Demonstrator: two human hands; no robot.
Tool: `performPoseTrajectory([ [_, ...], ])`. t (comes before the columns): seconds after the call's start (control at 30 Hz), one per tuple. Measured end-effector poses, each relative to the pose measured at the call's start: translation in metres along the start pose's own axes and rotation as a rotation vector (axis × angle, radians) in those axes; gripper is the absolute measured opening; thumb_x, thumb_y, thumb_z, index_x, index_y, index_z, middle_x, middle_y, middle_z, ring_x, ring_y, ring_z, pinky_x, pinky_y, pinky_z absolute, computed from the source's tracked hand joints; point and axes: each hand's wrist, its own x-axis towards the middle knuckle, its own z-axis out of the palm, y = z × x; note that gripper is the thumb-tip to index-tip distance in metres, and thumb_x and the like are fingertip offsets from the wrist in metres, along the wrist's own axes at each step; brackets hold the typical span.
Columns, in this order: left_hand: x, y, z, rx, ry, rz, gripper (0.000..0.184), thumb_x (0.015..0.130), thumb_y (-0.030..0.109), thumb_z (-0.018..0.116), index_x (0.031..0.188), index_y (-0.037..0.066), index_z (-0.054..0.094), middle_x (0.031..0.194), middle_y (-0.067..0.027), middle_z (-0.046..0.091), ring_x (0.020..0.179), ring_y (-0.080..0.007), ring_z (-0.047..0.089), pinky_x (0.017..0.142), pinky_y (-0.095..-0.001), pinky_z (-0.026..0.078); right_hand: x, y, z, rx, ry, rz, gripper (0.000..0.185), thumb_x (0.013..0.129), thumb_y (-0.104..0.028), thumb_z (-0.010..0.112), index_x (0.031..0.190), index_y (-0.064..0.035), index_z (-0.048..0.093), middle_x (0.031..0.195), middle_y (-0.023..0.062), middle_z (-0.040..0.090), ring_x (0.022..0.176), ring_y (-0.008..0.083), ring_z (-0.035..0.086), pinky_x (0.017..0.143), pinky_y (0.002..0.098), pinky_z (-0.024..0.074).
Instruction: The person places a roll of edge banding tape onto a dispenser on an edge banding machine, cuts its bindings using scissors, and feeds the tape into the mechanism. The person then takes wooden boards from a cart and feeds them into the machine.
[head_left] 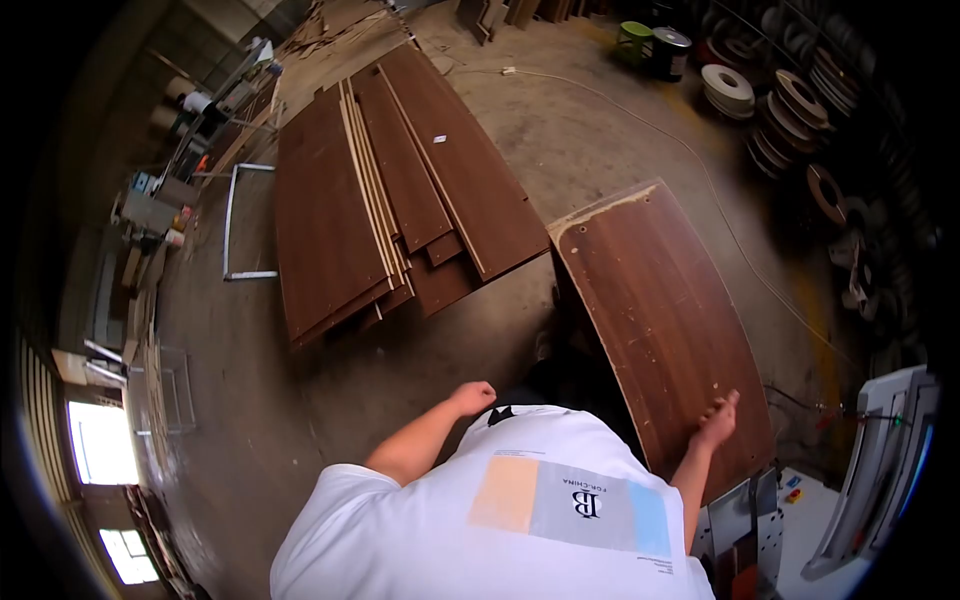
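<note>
My left hand [473, 397] is held in front of my waist, its fingers curled into a loose fist with nothing showing in it. It touches no board. To the right, my right hand [717, 418] is over the near part of a brown wood-grain panel [655, 300], fingers partly bent and apart, with nothing visible in them. Whether the fingertips touch the surface I cannot tell. Small pale specks are scattered on this panel, and pale dust lines its far edge. A small dark hole shows near its far left corner.
Stacked brown panels [330, 210] lie ahead to the left, with pale board edges showing. A machine with a screen [880, 470] stands at the near right. Rolls of edge banding [728, 90] and a green bucket [634, 43] are at the far right. A cable [700, 165] crosses the floor.
</note>
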Motion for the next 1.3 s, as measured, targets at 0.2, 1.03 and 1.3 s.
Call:
performPoseTrajectory([
  [0.2,-0.027,0.001,0.005,-0.052,0.156,-0.039,0.029,0.095,0.031,0.06,0.11,0.012,0.075,0.113,-0.0143,0.075,0.105,-0.0328,0.071,0.091,-0.0427,0.055,-0.048,0.021,0.113,-0.377,-0.557,0.062,0.05,0.102,-0.05,0.062,0.069,-0.0122,0.059,0.057,-0.0014,0.051,0.045,0.0088,0.047,0.039,0.0249,0.0361],
  [1.03,0.164,-0.135,-0.181,-0.08,-0.028,-0.129,0.024,0.087,0.031,0.064,0.095,0.013,0.079,0.106,-0.0131,0.076,0.1,-0.0334,0.072,0.088,-0.0442,0.057,-0.12,0.037,0.256,-1.121,-0.385,-0.399,0.058,0.09,-0.027,0.077,0.137,0.0005,0.057,0.136,0.0207,0.064,0.126,0.0362,0.061,0.108,0.04,0.0465],
  [1.3,0.331,-0.139,-0.257,-0.714,0.041,-0.213,0.018,0.098,0.025,0.062,0.095,0.009,0.068,0.077,-0.0041,0.069,0.061,-0.0123,0.063,0.05,-0.0356,0.049,-0.172,0.028,0.337,-1.874,-0.435,-0.3,0.101,0.084,-0.061,0.072,0.151,0.0079,0.04,0.164,0.0313,0.028,0.147,0.0428,0.04,0.119,0.0445,0.0363],
])
